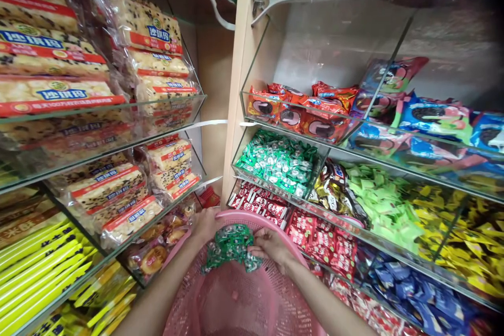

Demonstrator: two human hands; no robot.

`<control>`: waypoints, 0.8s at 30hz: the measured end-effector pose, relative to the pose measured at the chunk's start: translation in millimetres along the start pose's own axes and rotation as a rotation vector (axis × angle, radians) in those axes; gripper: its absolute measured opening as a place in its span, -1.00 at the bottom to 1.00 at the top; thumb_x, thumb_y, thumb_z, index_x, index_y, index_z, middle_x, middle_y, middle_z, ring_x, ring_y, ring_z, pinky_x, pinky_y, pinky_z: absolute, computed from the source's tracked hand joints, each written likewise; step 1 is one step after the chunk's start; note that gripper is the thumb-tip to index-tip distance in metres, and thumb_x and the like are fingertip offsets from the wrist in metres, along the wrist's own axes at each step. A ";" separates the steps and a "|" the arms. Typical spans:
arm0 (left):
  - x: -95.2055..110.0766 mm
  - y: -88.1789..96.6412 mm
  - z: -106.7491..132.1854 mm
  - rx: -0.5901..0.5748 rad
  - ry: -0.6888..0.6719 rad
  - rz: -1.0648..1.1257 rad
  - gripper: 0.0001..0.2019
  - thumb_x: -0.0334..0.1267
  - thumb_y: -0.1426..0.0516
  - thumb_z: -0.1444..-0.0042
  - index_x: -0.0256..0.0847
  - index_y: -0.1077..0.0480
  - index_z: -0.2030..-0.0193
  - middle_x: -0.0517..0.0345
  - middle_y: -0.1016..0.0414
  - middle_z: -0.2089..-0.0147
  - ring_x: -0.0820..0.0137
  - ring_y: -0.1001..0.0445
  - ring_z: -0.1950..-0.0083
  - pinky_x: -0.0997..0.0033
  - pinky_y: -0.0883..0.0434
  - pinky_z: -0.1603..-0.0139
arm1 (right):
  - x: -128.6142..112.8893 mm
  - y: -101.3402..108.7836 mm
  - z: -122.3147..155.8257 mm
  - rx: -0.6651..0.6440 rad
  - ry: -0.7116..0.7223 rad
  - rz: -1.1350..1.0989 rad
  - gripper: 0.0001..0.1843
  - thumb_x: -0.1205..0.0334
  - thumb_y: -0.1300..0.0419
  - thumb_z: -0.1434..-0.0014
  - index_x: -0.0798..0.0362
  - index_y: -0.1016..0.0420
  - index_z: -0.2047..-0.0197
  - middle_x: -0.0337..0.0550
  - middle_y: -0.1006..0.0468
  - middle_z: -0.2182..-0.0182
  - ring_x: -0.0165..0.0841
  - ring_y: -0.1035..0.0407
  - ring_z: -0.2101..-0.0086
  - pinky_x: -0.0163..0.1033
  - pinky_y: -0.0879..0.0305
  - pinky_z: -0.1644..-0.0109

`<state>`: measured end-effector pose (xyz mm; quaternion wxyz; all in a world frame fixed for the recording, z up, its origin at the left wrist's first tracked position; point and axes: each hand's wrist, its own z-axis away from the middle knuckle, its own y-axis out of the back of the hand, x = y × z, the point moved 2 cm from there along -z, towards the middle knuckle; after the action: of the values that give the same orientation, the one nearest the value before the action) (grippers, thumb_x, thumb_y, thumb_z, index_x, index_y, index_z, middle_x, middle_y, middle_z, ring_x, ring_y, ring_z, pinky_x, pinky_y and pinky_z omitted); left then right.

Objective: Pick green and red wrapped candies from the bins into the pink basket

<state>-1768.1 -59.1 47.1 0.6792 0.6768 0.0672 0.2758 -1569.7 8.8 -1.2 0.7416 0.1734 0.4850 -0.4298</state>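
Observation:
A pink plastic basket with mesh sides stands right in front of me. My left hand is closed on its far left rim, fingers partly hidden. Inside, against the far wall, is a cluster of green-wrapped candies. My right hand reaches over the basket's right side, with its bent fingers pinching the right end of that cluster. Below the candies, the basket's floor shows bare pink plastic. More candies in the same green wrappers fill a glass compartment just beyond the basket.
Glass-fronted shelves surround the basket. Wrapped sachima cakes are stacked at left, above yellow packets. At right are red cookie packs, red candies, light green candies, yellow candies and blue packets. A wooden post divides the shelves.

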 end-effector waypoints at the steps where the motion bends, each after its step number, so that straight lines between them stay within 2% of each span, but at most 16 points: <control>1: -0.5 -0.5 0.1 -0.001 -0.003 0.002 -0.76 -0.12 -0.01 -0.07 -0.16 -0.43 0.37 0.10 -0.54 0.34 0.31 -0.49 0.23 0.50 -0.21 0.36 | 1.0 0.1 -1.3 -0.001 0.001 0.004 -0.84 0.39 -0.12 0.05 0.04 -0.20 0.38 -0.38 -0.39 0.56 -0.40 -0.47 0.47 -0.28 -0.42 0.28; 9: -5.8 -2.6 2.3 -0.005 0.048 0.014 -0.77 -0.12 -0.02 -0.07 -0.12 -0.46 0.30 0.10 -0.55 0.27 0.32 -0.47 0.17 0.49 -0.23 0.27 | 4.4 -6.4 -0.6 -0.049 -0.098 0.064 -0.88 0.43 -0.04 0.01 0.04 -0.21 0.37 -0.37 -0.37 0.58 -0.42 -0.46 0.49 -0.33 -0.42 0.35; 13: -4.2 -1.4 2.6 -0.004 0.039 0.004 -0.76 -0.11 -0.02 -0.07 -0.13 -0.46 0.30 0.08 -0.55 0.26 0.29 -0.47 0.15 0.47 -0.24 0.25 | 5.6 -8.0 1.0 0.002 -0.126 0.049 -0.85 0.44 -0.05 0.01 0.04 -0.18 0.35 -0.35 -0.37 0.57 -0.41 -0.46 0.52 -0.31 -0.41 0.37; 18: 0.3 0.5 2.3 -0.022 0.036 0.000 -0.76 -0.14 -0.01 -0.08 -0.14 -0.47 0.31 0.06 -0.55 0.25 0.28 -0.48 0.15 0.48 -0.24 0.28 | 9.4 -8.5 -0.4 0.067 -0.072 0.078 -0.83 0.44 -0.01 0.02 0.00 -0.12 0.36 -0.39 -0.34 0.58 -0.42 -0.42 0.58 -0.29 -0.37 0.41; 21: 3.0 0.7 1.0 -0.021 0.039 0.001 -0.77 -0.14 -0.02 -0.07 -0.12 -0.47 0.27 0.06 -0.55 0.24 0.27 -0.49 0.15 0.48 -0.24 0.31 | 12.2 -5.5 -2.4 0.124 0.021 0.304 -0.86 0.40 0.03 -0.01 -0.01 -0.11 0.34 -0.38 -0.34 0.56 -0.43 -0.37 0.62 -0.34 -0.26 0.53; 24: 5.3 1.0 -0.2 -0.010 0.033 0.006 -0.76 -0.12 -0.02 -0.08 -0.10 -0.47 0.25 0.05 -0.55 0.22 0.25 -0.49 0.15 0.48 -0.24 0.31 | 14.3 -0.6 -5.0 0.193 0.220 0.692 -0.87 0.42 0.06 -0.01 0.01 -0.15 0.36 -0.33 -0.36 0.54 -0.44 -0.33 0.61 -0.36 -0.16 0.53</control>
<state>-1764.0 -56.5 49.6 0.6803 0.6691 0.0750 0.2896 -1570.7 5.1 -15.9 0.7668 0.4413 0.4316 -0.1762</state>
